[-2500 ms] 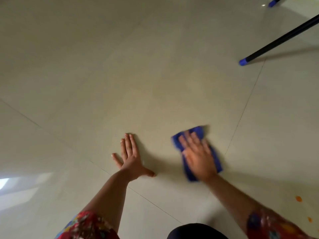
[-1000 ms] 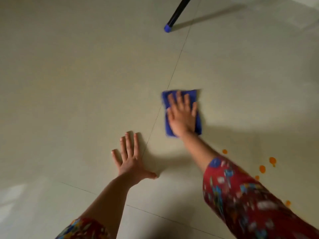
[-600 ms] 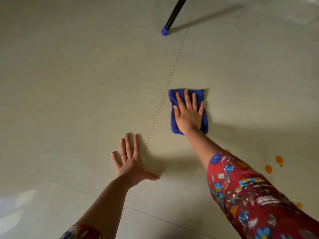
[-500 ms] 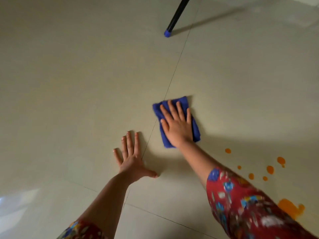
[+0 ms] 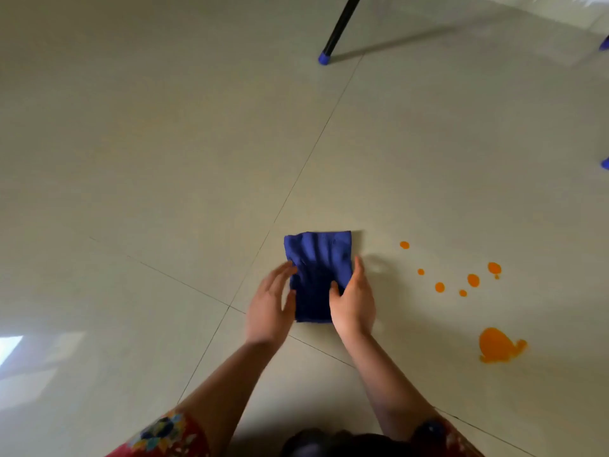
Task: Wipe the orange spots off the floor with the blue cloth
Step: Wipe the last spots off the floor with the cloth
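Observation:
The folded blue cloth [image 5: 318,268] lies flat on the beige tiled floor [image 5: 164,159]. My left hand [image 5: 268,308] touches its near left edge and my right hand [image 5: 352,301] its near right edge, thumbs on top, so both hands flank the cloth. To the right of the cloth are several small orange spots [image 5: 473,280], the nearest one [image 5: 404,245] a short way from the cloth's far right corner. A large orange blot [image 5: 497,346] sits further right and nearer to me. Neither hand touches any spot.
A black furniture leg with a blue foot cap [image 5: 324,57] stands on the floor at the far centre. Two more blue caps [image 5: 605,163] show at the right edge. Tile joints cross near my hands. A bright reflection lies at the left edge.
My right hand has come off the top of the cloth to its right edge. My left hand has left the floor and moved to the cloth's left edge. The cloth has shifted nearer to me.

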A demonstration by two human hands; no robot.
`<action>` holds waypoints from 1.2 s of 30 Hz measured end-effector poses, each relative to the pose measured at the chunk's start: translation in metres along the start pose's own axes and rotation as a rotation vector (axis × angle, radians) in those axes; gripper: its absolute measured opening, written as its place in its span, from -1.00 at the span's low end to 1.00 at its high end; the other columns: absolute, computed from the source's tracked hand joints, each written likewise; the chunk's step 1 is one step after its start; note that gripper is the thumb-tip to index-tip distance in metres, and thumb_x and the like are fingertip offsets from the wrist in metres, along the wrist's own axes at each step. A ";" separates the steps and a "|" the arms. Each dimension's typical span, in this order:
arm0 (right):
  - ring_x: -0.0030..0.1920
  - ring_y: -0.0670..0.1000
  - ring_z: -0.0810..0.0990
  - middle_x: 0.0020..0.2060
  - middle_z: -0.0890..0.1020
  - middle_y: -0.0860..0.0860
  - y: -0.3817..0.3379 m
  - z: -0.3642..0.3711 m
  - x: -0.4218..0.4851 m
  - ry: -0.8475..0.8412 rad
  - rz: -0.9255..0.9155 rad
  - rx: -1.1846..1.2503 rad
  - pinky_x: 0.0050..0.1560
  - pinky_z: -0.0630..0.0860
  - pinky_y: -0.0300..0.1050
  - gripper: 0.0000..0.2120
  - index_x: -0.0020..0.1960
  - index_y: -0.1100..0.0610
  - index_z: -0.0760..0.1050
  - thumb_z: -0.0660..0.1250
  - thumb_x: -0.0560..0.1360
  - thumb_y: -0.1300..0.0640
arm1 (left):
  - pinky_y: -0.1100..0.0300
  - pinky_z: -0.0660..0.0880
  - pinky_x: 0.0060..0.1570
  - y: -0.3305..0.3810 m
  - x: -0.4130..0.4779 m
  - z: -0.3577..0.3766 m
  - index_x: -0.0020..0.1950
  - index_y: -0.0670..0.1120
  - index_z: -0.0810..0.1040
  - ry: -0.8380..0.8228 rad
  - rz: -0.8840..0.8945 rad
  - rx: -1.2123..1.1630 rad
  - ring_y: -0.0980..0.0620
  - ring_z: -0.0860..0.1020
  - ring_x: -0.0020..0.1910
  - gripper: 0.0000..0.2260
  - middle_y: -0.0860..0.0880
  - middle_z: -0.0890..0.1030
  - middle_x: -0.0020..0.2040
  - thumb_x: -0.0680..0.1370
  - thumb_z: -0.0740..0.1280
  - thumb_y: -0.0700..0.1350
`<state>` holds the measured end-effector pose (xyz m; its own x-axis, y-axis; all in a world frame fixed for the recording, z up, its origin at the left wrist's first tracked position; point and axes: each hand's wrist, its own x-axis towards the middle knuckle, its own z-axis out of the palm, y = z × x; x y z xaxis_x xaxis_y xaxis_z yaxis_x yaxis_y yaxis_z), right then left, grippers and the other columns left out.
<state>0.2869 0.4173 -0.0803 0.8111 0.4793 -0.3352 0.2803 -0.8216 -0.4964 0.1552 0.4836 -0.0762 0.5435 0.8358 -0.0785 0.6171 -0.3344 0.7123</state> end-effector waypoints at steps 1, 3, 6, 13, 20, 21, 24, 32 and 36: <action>0.02 0.17 0.60 0.00 0.64 0.06 -0.004 -0.003 -0.001 -0.099 0.099 0.156 -0.16 0.45 -0.10 -0.66 0.24 0.11 0.46 0.36 0.48 0.11 | 0.23 0.42 0.21 0.010 -0.001 0.002 0.33 0.02 0.48 -0.025 -0.060 -0.090 0.11 0.47 0.28 -0.67 0.11 0.49 0.31 0.57 0.24 -0.18; -0.11 0.11 0.61 -0.21 0.65 0.01 -0.011 -0.015 -0.004 -0.219 0.209 0.511 -0.27 0.43 -0.16 -0.93 -0.05 0.13 0.55 0.38 0.47 0.17 | 0.21 0.44 0.18 0.033 0.005 -0.001 0.35 0.04 0.45 -0.089 -0.265 -0.352 0.09 0.53 0.18 -0.69 0.12 0.54 0.23 0.60 0.22 -0.04; -0.17 -0.02 0.65 -0.22 0.69 -0.03 -0.030 -0.039 -0.014 -0.328 0.131 0.812 -0.25 0.51 -0.29 -0.92 -0.09 0.05 0.59 0.33 0.55 0.12 | 0.04 0.47 0.25 0.066 0.029 -0.010 0.32 0.03 0.49 -0.221 -0.514 -0.711 0.02 0.55 0.19 -0.57 0.01 0.59 0.21 0.54 0.22 0.21; -0.09 0.03 0.63 -0.18 0.64 0.00 -0.052 -0.065 -0.021 -0.135 0.112 1.120 -0.03 0.54 -0.06 -0.86 -0.05 0.02 0.52 0.21 0.63 0.06 | 0.01 0.53 0.09 0.115 0.058 -0.034 0.05 -0.12 0.65 -0.385 -0.326 -0.536 -0.14 0.63 -0.03 -0.72 -0.18 0.67 0.00 0.62 0.17 -0.05; -0.05 0.08 0.68 -0.19 0.69 0.07 -0.054 -0.118 -0.005 -0.466 0.169 1.464 0.04 0.55 0.08 -0.66 -0.19 0.07 0.68 0.27 0.57 -0.10 | 0.24 0.55 -0.14 0.145 0.067 -0.067 0.00 -0.15 0.59 -0.695 -0.151 -0.489 0.07 0.61 -0.12 -0.74 -0.02 0.65 -0.12 0.63 0.19 -0.02; -0.07 0.04 0.70 -0.17 0.72 0.04 -0.049 -0.124 -0.002 -0.534 0.166 1.517 0.04 0.55 0.04 -0.63 -0.11 0.06 0.69 0.19 0.60 -0.11 | 0.27 0.50 -0.22 0.147 0.067 -0.074 -0.08 -0.12 0.57 -0.685 -0.134 -0.499 0.09 0.57 -0.21 -0.77 0.04 0.62 -0.21 0.63 0.18 -0.07; 0.01 -0.01 0.69 -0.04 0.71 0.07 -0.037 -0.140 0.001 -0.619 0.090 1.582 0.06 0.53 -0.07 -0.68 0.07 0.15 0.59 0.15 0.60 -0.02 | 0.23 0.46 -0.20 0.149 0.070 -0.095 -0.10 -0.14 0.57 -0.580 -0.198 -0.604 0.10 0.58 -0.23 -0.73 0.02 0.64 -0.24 0.64 0.14 -0.09; 0.32 -0.16 0.43 0.24 0.52 -0.11 -0.023 -0.156 0.010 -0.558 -0.220 1.036 0.20 0.37 -0.25 -0.35 0.35 -0.21 0.29 0.36 0.35 0.20 | 0.22 0.31 -0.37 0.156 0.083 -0.150 -0.30 -0.11 0.42 -0.627 -0.331 -0.489 -0.01 0.38 -0.37 -0.73 -0.07 0.43 -0.40 0.58 0.19 -0.05; 0.21 -0.18 0.53 0.08 0.65 -0.23 -0.051 -0.171 0.013 -0.876 -0.279 0.755 0.27 0.36 -0.21 -0.60 0.20 -0.10 0.52 0.38 0.36 -0.01 | 0.13 0.44 -0.06 0.160 0.081 -0.156 -0.09 -0.17 0.56 -0.816 -0.320 -0.532 -0.06 0.57 -0.13 -0.77 -0.14 0.61 -0.15 0.48 0.30 0.00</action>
<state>0.3710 0.4122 0.0779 0.0608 0.9017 -0.4280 -0.2196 -0.4062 -0.8870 0.2090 0.5656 0.1403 0.7417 0.2340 -0.6286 0.5771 0.2551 0.7758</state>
